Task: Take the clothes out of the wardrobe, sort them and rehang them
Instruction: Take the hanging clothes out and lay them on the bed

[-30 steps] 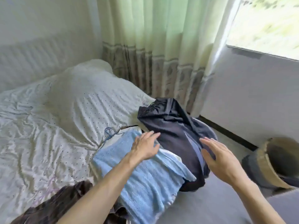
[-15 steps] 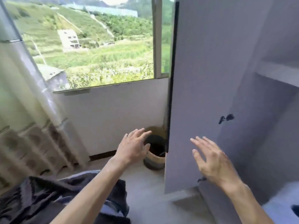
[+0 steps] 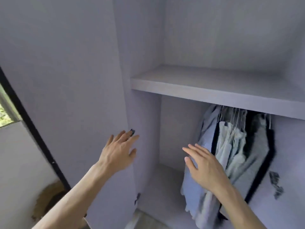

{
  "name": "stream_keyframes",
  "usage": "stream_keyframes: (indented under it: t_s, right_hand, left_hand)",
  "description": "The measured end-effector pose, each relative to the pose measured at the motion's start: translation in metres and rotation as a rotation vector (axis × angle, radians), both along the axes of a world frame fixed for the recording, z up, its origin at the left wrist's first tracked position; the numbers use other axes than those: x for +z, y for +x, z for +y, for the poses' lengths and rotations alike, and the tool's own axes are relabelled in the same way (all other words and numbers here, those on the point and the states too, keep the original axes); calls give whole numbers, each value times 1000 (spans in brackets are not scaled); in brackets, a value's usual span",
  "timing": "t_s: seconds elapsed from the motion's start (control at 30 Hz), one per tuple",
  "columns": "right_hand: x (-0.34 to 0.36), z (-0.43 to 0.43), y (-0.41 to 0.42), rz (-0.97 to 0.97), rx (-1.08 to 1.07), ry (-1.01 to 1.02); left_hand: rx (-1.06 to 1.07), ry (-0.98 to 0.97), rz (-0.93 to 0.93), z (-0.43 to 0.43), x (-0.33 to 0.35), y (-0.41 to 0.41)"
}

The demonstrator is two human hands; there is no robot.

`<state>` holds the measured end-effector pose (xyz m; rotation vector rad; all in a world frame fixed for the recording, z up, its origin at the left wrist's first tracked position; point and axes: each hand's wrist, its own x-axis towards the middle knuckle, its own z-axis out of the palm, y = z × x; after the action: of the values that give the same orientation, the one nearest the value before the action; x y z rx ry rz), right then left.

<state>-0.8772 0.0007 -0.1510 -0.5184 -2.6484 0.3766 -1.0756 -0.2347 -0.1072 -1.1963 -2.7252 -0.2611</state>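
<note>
Both arms are stretched out in front of the person, palms facing away, backs of the hands up; the left hand (image 3: 118, 152) is spread flat with fingers fanned, right over the inner edge of the open wardrobe door (image 3: 66, 80), fingertips by the upper hinge (image 3: 132, 131); can't tell if it actually touches the panel. The right hand (image 3: 206, 167) is angled toward the left, fingers straight and together, thumb out, sitting in front of the hanging clothes (image 3: 234, 154); whether it's brushing the fabric, no idea. So the grip on both is wide and holding nothing.

Counts: two hands; one shelf (image 3: 214, 90) across the wardrobe, with the clothes hanging just under it at the right side of the lower compartment; the bunch is blurry, but I make out a light blue piece at the left, a few pale ones in the middle and a grey one with dark edging at the right, all on thin hangers (image 3: 234, 116); two dark hinges on the door edge, the lower hinge (image 3: 137, 197) near the bottom; one sliver of window (image 3: 5, 113) far left; one brownish basket (image 3: 47, 200) on the floor behind the door.
</note>
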Motion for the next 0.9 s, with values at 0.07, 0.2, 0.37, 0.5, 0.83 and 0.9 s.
stream_keyframes:
  t_s: [0.07, 0.2, 0.37, 0.5, 0.83, 0.9]
  right_hand:
    - [-2, 14, 7, -45, -69, -7]
    - [-6, 43, 16, -70, -168, -1]
    - [8, 96, 7, -21, -278, 75]
    - [20, 146, -10, 4, -330, 39]
    - [-36, 216, -79, -178, -402, -265]
    - [-44, 218, -93, -140, -460, -211]
  left_hand:
    - [-75, 5, 23, 30, 9, -15]
    - [-166, 33, 67, 90, 20, -47]
    - [-261, 115, 140, 159, 34, -70]
    - [-297, 233, 192, 219, 50, -87]
    - [-217, 437, 286, 296, 29, -116]
    - [-209, 480, 288, 300, 27, -116]
